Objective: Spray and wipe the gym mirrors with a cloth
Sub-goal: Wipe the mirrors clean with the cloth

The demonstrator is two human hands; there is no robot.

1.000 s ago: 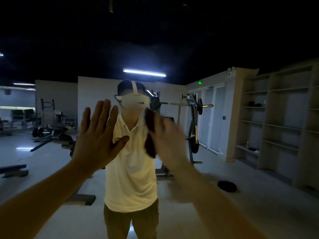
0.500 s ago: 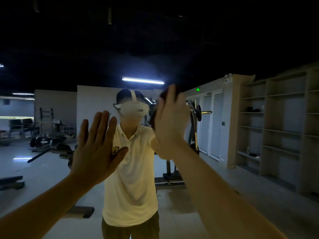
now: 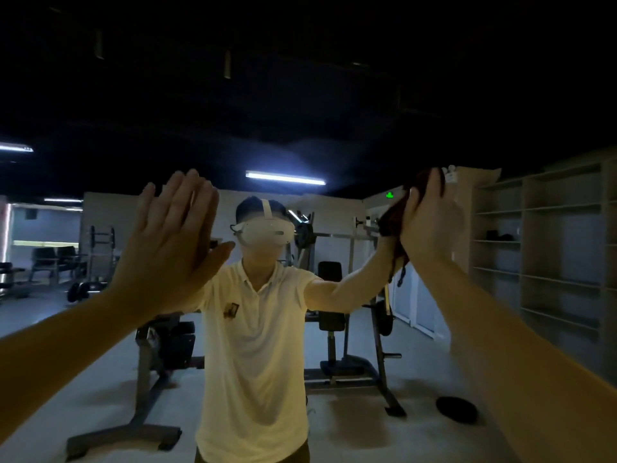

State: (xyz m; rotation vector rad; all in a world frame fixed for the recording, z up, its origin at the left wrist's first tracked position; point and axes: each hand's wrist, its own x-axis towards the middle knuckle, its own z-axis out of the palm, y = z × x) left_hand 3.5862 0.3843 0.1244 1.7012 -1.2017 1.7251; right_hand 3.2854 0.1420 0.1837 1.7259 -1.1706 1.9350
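Note:
The gym mirror fills the whole view right in front of me. My left hand lies flat against the glass at left, fingers straight and together. My right hand presses a dark red cloth onto the mirror at upper right; the cloth is bunched under the palm, and a strip of it hangs down below the hand. No spray bottle is in sight.
The glass reflects a person in a pale polo shirt with a white headset, a weight bench and rack, a dark plate on the floor, and open shelving at right.
My right hand has carried the cloth up and to the right across the glass. The left hand stays flat on the mirror and sits higher in view, as my head has tilted.

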